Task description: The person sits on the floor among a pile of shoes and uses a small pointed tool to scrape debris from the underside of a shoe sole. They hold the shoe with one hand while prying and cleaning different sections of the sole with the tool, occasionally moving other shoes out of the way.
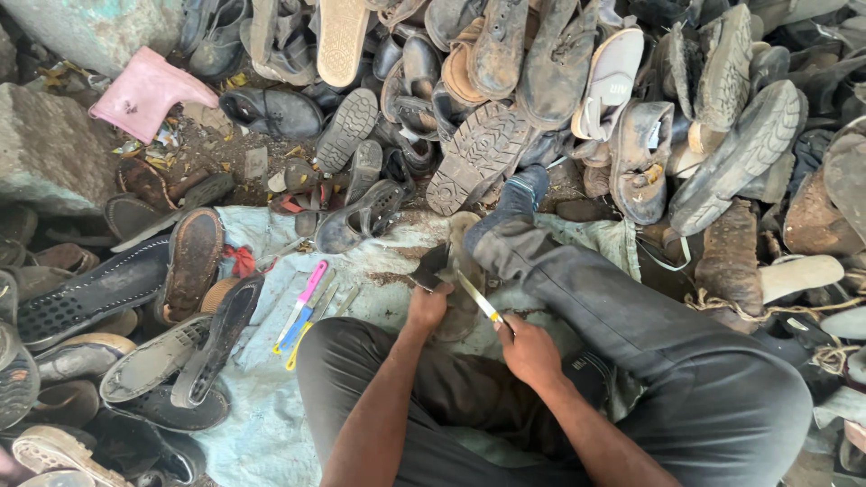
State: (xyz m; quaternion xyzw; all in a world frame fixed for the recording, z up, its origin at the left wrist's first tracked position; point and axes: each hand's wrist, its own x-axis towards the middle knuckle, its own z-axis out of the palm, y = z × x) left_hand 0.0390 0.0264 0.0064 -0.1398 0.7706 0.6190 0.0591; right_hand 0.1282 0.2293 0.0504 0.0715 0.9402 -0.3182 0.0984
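Note:
My left hand (pixel 427 307) grips a worn shoe (pixel 456 261) that lies on the pale cloth between my legs, pinned under my outstretched foot. My right hand (pixel 530 350) holds a knife (pixel 476 298) with a light blade and a yellow-tipped handle. The blade points up and left and touches the shoe beside my left hand. My dark trousers fill the lower middle and right of the view.
A big heap of old shoes, sandals and soles (pixel 541 81) lies ahead and to the right, more (pixel 135 307) at the left. Spare knives with pink, blue and yellow handles (pixel 302 311) lie on the cloth (pixel 262 397). A pink boot (pixel 144 90) rests at upper left.

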